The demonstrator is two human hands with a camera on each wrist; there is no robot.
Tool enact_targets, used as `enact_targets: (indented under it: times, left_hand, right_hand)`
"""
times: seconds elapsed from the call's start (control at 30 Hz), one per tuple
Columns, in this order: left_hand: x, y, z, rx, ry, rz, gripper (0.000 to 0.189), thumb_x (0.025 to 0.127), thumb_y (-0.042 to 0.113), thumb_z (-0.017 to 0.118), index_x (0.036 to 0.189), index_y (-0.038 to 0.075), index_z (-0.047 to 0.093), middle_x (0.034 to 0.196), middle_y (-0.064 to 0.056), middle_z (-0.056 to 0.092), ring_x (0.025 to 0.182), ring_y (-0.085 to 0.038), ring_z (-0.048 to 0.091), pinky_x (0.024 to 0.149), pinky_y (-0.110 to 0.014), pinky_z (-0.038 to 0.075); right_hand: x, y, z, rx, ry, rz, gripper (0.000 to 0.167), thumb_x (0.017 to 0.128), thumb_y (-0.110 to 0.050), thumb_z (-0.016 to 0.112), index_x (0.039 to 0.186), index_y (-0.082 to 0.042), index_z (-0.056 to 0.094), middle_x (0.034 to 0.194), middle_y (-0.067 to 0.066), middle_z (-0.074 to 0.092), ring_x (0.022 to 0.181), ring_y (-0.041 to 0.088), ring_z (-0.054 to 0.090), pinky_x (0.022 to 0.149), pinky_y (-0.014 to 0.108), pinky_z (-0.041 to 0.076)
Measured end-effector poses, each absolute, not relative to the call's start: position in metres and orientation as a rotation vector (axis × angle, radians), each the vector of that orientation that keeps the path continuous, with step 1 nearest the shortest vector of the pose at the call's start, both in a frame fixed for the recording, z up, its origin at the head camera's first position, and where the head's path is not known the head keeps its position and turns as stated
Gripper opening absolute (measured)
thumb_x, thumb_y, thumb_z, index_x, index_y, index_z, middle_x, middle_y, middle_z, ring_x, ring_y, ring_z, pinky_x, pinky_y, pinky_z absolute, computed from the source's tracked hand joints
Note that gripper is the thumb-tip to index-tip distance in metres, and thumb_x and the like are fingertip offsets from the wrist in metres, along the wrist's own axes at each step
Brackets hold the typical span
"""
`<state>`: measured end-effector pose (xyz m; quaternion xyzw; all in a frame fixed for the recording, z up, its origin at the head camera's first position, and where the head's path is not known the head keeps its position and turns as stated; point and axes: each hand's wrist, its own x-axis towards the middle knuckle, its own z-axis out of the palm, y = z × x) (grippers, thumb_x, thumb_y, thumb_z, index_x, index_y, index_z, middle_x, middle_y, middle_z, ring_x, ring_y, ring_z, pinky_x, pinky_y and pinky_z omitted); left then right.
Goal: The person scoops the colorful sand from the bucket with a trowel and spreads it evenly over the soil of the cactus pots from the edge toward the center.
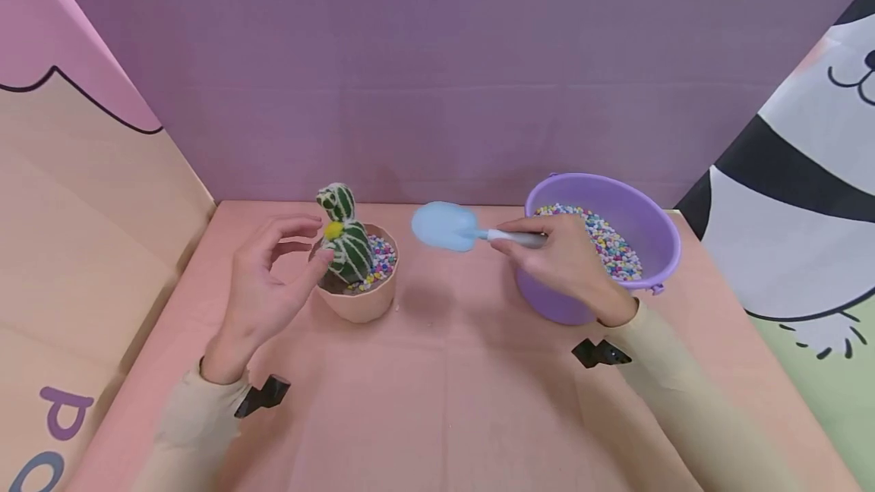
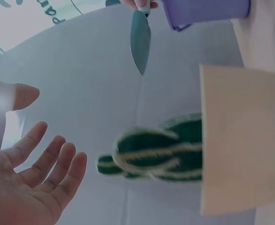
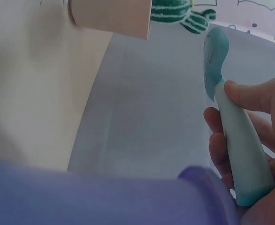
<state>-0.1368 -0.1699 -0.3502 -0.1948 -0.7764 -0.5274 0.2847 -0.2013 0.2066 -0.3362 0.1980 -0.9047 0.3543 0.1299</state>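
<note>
My right hand [image 1: 570, 257] grips the pale handle [image 3: 244, 145] of a toy shovel, its light-blue blade [image 1: 446, 226] pointing left, above table height. No pebbles show on the blade. A purple bucket [image 1: 656, 230] partly filled with colourful pebbles [image 1: 611, 249] stands beneath and beside that hand. On the left, a knitted green cactus [image 1: 352, 253] with a yellow flower leans in a peach pot [image 1: 362, 306], coloured pebbles lying at its right side. My left hand [image 1: 270, 279] is beside the cactus, fingers spread and loosely bent; the left wrist view shows it apart from the cactus.
The pink tabletop [image 1: 410, 401] meets a purple backdrop [image 1: 437, 74] close behind the pot and bucket. Printed panels stand at both sides, the right one with a panda [image 1: 813, 226]. A few tiny pebbles lie by the pot.
</note>
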Motion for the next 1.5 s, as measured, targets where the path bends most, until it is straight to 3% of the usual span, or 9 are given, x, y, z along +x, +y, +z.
enact_targets:
  times: [0.2,0.43,0.57,0.9,1.1,1.2,1.5]
  left_hand:
    - [-0.137,-0.152,-0.344,-0.599,-2.094,-1.407,0.038,0.086,-0.004,0.081,0.123,-0.001,0.073,0.123,-0.014,0.072,0.109,-0.022,0.067,0.096,-0.022,0.058]
    - [-0.138,-0.127,-0.345,-0.665,-2.137,-1.419,0.038,0.089,0.004,0.082,0.125,0.009,0.074,0.121,-0.002,0.073,0.110,-0.012,0.067,0.091,-0.029,0.061]
    - [-0.138,-0.112,-0.348,-0.683,-2.149,-1.451,0.038,0.090,0.008,0.082,0.127,0.012,0.074,0.121,0.000,0.073,0.110,-0.013,0.069,0.091,-0.038,0.062]
    - [-0.147,-0.077,-0.356,-0.689,-2.219,-1.511,0.040,0.092,0.016,0.082,0.130,0.009,0.072,0.127,-0.005,0.074,0.117,-0.025,0.070,0.099,-0.040,0.060]
    - [-0.153,-0.058,-0.363,-0.699,-2.303,-1.427,0.042,0.092,0.023,0.082,0.132,0.014,0.071,0.129,-0.001,0.073,0.116,-0.017,0.069,0.098,-0.035,0.060]
    - [-0.159,-0.050,-0.367,-0.687,-2.350,-1.457,0.044,0.094,0.026,0.081,0.135,0.016,0.070,0.132,-0.001,0.071,0.118,-0.015,0.068,0.099,-0.033,0.060]
    - [-0.181,-0.029,-0.378,-0.653,-2.376,-1.635,0.047,0.096,0.027,0.078,0.140,0.016,0.067,0.139,-0.003,0.068,0.121,-0.022,0.070,0.098,-0.042,0.062]
  right_hand:
    - [-0.198,0.223,-0.328,0.538,-2.641,0.989,0.016,0.091,-0.033,0.086,0.104,-0.024,0.088,0.089,-0.005,0.082,0.078,0.002,0.069,0.068,0.015,0.049]
    - [-0.196,0.238,-0.325,0.532,-2.606,0.938,0.017,0.089,-0.031,0.088,0.104,-0.024,0.088,0.093,-0.004,0.083,0.081,-0.008,0.065,0.070,0.013,0.048]
    - [-0.194,0.248,-0.327,0.499,-2.586,0.912,0.016,0.086,-0.028,0.090,0.101,-0.022,0.088,0.088,-0.002,0.083,0.077,-0.014,0.062,0.068,0.011,0.046]
    - [-0.189,0.274,-0.329,0.348,-2.611,0.996,0.018,0.086,-0.032,0.091,0.101,-0.022,0.088,0.089,-0.002,0.083,0.074,-0.009,0.066,0.065,0.011,0.048]
    - [-0.186,0.293,-0.331,0.293,-2.605,0.975,0.017,0.086,-0.037,0.091,0.100,-0.027,0.088,0.082,-0.019,0.079,0.074,-0.008,0.065,0.065,0.010,0.047]
    - [-0.187,0.303,-0.333,0.326,-2.569,0.956,0.015,0.083,-0.032,0.093,0.096,-0.025,0.088,0.076,-0.018,0.078,0.070,-0.006,0.064,0.061,0.011,0.046]
    - [-0.189,0.321,-0.338,0.254,-2.564,0.854,0.026,0.077,-0.035,0.097,0.098,-0.021,0.089,0.075,-0.024,0.076,0.096,-0.002,0.049,0.066,0.010,0.041]
